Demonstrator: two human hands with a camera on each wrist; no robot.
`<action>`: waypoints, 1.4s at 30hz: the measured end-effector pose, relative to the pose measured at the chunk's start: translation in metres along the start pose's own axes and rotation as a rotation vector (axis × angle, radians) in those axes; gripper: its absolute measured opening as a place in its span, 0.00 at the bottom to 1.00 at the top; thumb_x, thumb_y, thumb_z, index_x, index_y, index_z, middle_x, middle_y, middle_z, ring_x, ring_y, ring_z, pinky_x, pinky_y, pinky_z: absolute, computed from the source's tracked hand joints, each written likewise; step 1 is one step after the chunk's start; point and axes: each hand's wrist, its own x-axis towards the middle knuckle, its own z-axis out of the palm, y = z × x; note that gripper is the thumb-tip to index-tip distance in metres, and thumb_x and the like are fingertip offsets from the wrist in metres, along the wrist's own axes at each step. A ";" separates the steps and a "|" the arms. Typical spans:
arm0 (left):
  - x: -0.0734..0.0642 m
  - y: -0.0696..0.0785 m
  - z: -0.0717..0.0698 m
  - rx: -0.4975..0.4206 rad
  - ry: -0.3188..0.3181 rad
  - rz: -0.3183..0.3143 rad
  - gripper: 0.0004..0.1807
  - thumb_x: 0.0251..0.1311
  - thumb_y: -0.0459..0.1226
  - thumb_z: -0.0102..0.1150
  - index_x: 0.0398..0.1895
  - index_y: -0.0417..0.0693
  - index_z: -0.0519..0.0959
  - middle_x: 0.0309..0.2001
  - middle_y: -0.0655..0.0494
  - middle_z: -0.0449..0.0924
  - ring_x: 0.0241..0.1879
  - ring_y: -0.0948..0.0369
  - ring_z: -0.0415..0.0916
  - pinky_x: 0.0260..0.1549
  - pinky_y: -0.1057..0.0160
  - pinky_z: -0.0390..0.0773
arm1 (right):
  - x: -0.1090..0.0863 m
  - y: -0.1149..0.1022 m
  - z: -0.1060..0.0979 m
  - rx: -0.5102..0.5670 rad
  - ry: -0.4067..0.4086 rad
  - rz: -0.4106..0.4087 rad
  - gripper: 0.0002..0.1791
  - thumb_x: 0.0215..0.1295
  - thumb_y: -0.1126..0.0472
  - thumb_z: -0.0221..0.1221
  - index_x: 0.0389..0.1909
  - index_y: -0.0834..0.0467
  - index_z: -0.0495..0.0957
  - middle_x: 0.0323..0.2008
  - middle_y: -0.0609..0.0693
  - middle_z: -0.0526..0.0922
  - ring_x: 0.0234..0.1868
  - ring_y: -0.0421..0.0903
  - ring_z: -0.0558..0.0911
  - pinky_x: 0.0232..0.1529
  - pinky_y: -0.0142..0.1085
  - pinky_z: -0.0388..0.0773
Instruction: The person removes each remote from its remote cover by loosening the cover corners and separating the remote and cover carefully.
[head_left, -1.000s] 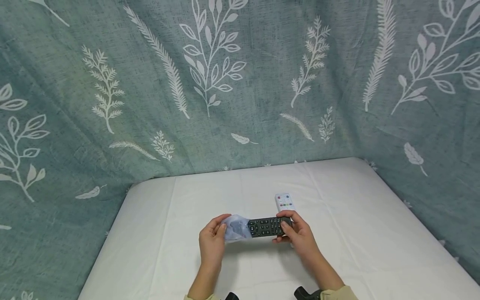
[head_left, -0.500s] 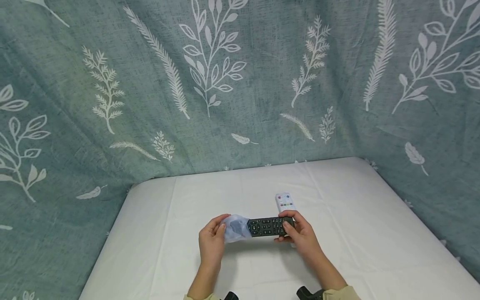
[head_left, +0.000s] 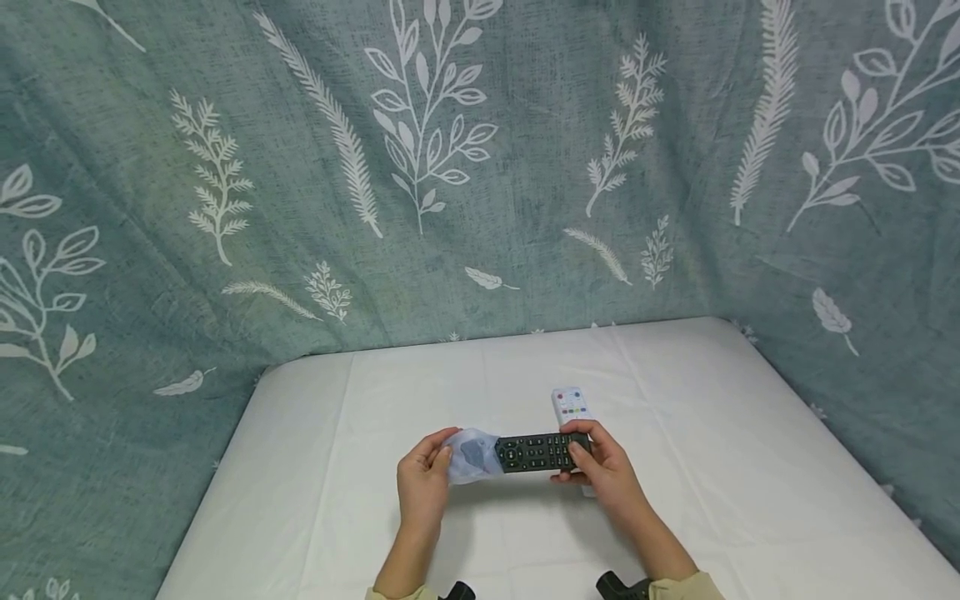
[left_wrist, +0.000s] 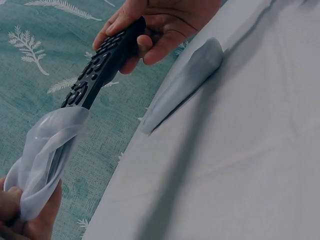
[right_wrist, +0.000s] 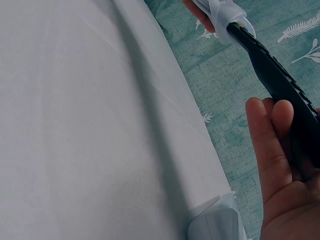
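Note:
A black remote control (head_left: 534, 452) is held up level over the white table, its left end inside a translucent plastic sleeve (head_left: 474, 457). My left hand (head_left: 423, 483) pinches the sleeve's far left end between thumb and fingers. At the other end, my right hand (head_left: 603, 467) grips the remote with the thumb on its button face and fingers underneath. In the left wrist view, the sleeve (left_wrist: 52, 145) looks loose and wrinkled around the remote (left_wrist: 102, 65). The right wrist view shows the remote's smooth underside (right_wrist: 272, 75) above my right fingers (right_wrist: 270, 145).
Behind my right hand a white remote (head_left: 570, 402) with coloured buttons lies on the table (head_left: 390, 392), partly covered by that hand. It looks wrapped in clear plastic in the left wrist view. A green leaf-patterned curtain (head_left: 525, 167) hangs around the table's back and sides.
My right hand has shifted slightly to the right with the black remote, and a little more of it shows outside the sleeve. My left hand has stayed almost still.

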 end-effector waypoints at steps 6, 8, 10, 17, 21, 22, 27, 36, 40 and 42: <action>0.001 -0.001 0.000 0.011 -0.004 0.008 0.15 0.62 0.22 0.57 0.45 0.44 0.87 0.36 0.46 0.86 0.27 0.68 0.72 0.21 0.74 0.70 | -0.002 -0.001 -0.002 -0.011 0.010 -0.001 0.16 0.77 0.62 0.50 0.58 0.67 0.65 0.44 0.57 0.79 0.31 0.41 0.86 0.37 0.39 0.88; 0.002 -0.002 -0.001 0.012 -0.004 0.009 0.15 0.62 0.22 0.57 0.45 0.44 0.87 0.34 0.46 0.86 0.26 0.68 0.71 0.20 0.74 0.68 | -0.001 0.000 -0.002 -0.013 0.006 -0.004 0.16 0.77 0.62 0.50 0.58 0.67 0.65 0.45 0.58 0.79 0.31 0.41 0.86 0.37 0.39 0.88; 0.002 -0.002 -0.001 0.009 -0.005 0.006 0.15 0.62 0.22 0.57 0.45 0.44 0.87 0.33 0.47 0.85 0.24 0.69 0.70 0.19 0.75 0.67 | -0.001 0.000 -0.003 -0.019 0.006 -0.001 0.17 0.77 0.61 0.50 0.59 0.67 0.66 0.46 0.59 0.79 0.32 0.41 0.86 0.38 0.40 0.88; 0.002 -0.001 -0.003 0.009 -0.011 -0.003 0.15 0.62 0.23 0.57 0.45 0.44 0.87 0.34 0.47 0.85 0.25 0.70 0.70 0.20 0.75 0.69 | -0.001 0.000 -0.005 -0.006 0.003 0.001 0.16 0.77 0.62 0.50 0.58 0.67 0.65 0.46 0.57 0.79 0.33 0.42 0.86 0.38 0.40 0.88; 0.000 -0.001 -0.003 0.016 -0.009 -0.027 0.14 0.63 0.24 0.57 0.46 0.44 0.87 0.26 0.54 0.79 0.21 0.70 0.65 0.17 0.74 0.66 | -0.001 0.000 -0.006 0.007 -0.006 -0.007 0.16 0.77 0.63 0.50 0.58 0.69 0.65 0.45 0.55 0.79 0.34 0.43 0.87 0.38 0.41 0.88; 0.000 -0.001 -0.003 0.018 -0.009 -0.037 0.14 0.63 0.24 0.57 0.45 0.45 0.87 0.24 0.56 0.76 0.19 0.69 0.63 0.16 0.74 0.64 | -0.001 0.000 -0.006 0.008 -0.007 -0.008 0.16 0.77 0.63 0.50 0.58 0.69 0.65 0.45 0.55 0.79 0.34 0.43 0.87 0.38 0.41 0.88; 0.001 -0.001 -0.003 0.020 -0.010 -0.047 0.14 0.63 0.24 0.57 0.45 0.46 0.87 0.23 0.59 0.74 0.20 0.68 0.63 0.16 0.74 0.64 | 0.000 0.000 -0.008 -0.003 -0.009 -0.014 0.16 0.77 0.62 0.50 0.58 0.68 0.65 0.46 0.60 0.79 0.35 0.42 0.87 0.38 0.41 0.88; 0.002 -0.002 -0.006 0.034 -0.010 -0.025 0.14 0.63 0.24 0.57 0.44 0.46 0.87 0.22 0.59 0.71 0.18 0.68 0.62 0.15 0.74 0.63 | -0.001 0.000 -0.007 -0.012 0.000 0.010 0.17 0.77 0.61 0.50 0.59 0.67 0.65 0.48 0.59 0.79 0.38 0.42 0.87 0.39 0.42 0.88; 0.001 -0.002 -0.008 0.035 -0.010 -0.020 0.14 0.63 0.24 0.57 0.45 0.45 0.87 0.22 0.57 0.72 0.18 0.68 0.62 0.15 0.74 0.63 | 0.001 -0.001 -0.008 -0.014 -0.020 -0.001 0.17 0.77 0.61 0.50 0.59 0.67 0.65 0.48 0.61 0.79 0.39 0.42 0.87 0.40 0.43 0.88; 0.002 -0.003 -0.009 0.039 -0.006 -0.016 0.14 0.63 0.24 0.57 0.44 0.46 0.87 0.22 0.56 0.74 0.18 0.68 0.62 0.15 0.74 0.63 | 0.002 -0.002 -0.008 -0.014 -0.029 -0.005 0.17 0.77 0.61 0.50 0.59 0.67 0.65 0.48 0.63 0.78 0.39 0.42 0.87 0.40 0.43 0.88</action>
